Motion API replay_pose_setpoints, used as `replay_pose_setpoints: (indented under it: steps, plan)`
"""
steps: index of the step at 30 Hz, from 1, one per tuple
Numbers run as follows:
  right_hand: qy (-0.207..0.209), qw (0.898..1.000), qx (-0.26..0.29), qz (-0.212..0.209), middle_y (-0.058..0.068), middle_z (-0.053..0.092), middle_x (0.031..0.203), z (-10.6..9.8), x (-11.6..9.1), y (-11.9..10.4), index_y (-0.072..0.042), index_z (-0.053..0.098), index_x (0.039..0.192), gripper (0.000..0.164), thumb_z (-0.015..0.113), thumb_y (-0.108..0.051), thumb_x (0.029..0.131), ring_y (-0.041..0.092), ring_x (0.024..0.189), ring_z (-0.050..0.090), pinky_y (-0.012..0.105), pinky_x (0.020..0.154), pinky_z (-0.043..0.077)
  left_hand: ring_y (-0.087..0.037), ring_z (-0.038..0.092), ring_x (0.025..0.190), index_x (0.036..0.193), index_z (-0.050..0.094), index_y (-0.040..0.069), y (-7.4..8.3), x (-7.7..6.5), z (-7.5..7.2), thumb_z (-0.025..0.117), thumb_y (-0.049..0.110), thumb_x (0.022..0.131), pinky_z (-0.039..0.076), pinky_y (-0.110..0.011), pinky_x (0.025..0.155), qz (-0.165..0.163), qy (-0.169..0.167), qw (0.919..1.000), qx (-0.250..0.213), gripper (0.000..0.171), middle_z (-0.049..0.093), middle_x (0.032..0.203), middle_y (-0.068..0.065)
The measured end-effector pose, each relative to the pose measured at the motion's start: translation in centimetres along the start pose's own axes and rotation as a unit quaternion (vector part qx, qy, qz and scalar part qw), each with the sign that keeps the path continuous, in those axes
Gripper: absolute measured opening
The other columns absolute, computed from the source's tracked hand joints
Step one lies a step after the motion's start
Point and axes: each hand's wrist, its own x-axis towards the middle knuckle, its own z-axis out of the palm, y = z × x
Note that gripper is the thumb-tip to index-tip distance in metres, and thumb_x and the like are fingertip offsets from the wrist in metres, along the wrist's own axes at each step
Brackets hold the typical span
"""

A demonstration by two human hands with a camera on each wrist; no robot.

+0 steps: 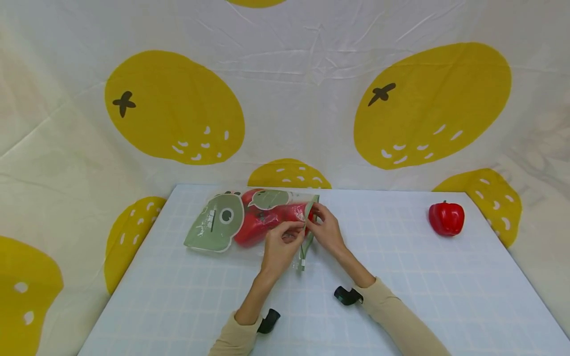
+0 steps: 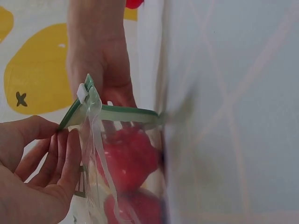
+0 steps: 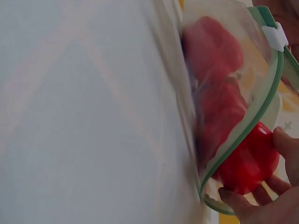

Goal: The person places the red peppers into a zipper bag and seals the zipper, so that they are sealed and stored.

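Note:
A clear zip bag (image 1: 209, 230) with a green animal print lies on the table, its mouth toward the right. Several red bell peppers (image 1: 251, 227) show through the plastic. My left hand (image 1: 280, 244) pinches the green zip rim (image 2: 133, 114) at the mouth. With thumb and fingers, my right hand (image 1: 328, 231) holds a red bell pepper (image 3: 252, 161) in the open mouth, partly behind the rim. A white slider (image 3: 275, 36) sits at one end of the zip.
Another red bell pepper (image 1: 447, 218) stands alone at the table's far right. The table (image 1: 392, 257) has a pale checked cover. Behind it hangs a white cloth (image 1: 303, 99) with yellow fruit prints.

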Motion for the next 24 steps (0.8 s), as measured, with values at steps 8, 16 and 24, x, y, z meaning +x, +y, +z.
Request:
replay_pose_setpoints:
  steps: [8, 16, 24]
  plan:
    - [-0.017, 1.000, -0.014, 0.000, 0.019, 0.065, 0.126, 0.35, 0.26, -0.05, -0.001, 0.064, 0.127, 0.038, 0.075, -0.005, 0.091, 0.037, 0.124, 0.060, 0.047, 0.104, 0.052, -0.018, 0.070, 0.081, 0.108, 0.077, 0.001, 0.09, 0.11, -0.19, 0.075, -0.001, 0.090, 0.061, -0.024, 0.075, 0.007, -0.009, 0.9999, 0.000, 0.018, 0.075, 0.095, -0.006]
    - [-0.038, 0.998, -0.045, 0.007, 0.020, 0.069, 0.114, 0.04, 0.79, -0.06, 0.002, 0.066, 0.124, 0.036, 0.072, -0.005, 0.089, 0.033, 0.101, 0.065, 0.036, 0.086, 0.058, -0.020, 0.069, 0.082, 0.109, 0.077, 0.001, 0.16, 0.02, -0.40, 0.076, -0.001, 0.090, 0.060, -0.023, 0.076, 0.003, -0.010, 0.9999, -0.002, 0.019, 0.075, 0.096, -0.007]
    - [-0.111, 0.994, -0.014, 0.014, 0.022, 0.065, 0.126, -0.47, 0.92, 0.22, 0.005, 0.062, 0.130, 0.038, 0.065, -0.005, 0.094, 0.037, 0.116, 0.062, 0.041, 0.098, 0.053, -0.020, 0.069, 0.083, 0.110, 0.077, 0.002, 0.12, 0.06, -0.45, 0.075, -0.001, 0.090, 0.060, -0.024, 0.078, 0.008, -0.013, 0.9999, -0.008, 0.020, 0.075, 0.098, -0.008]
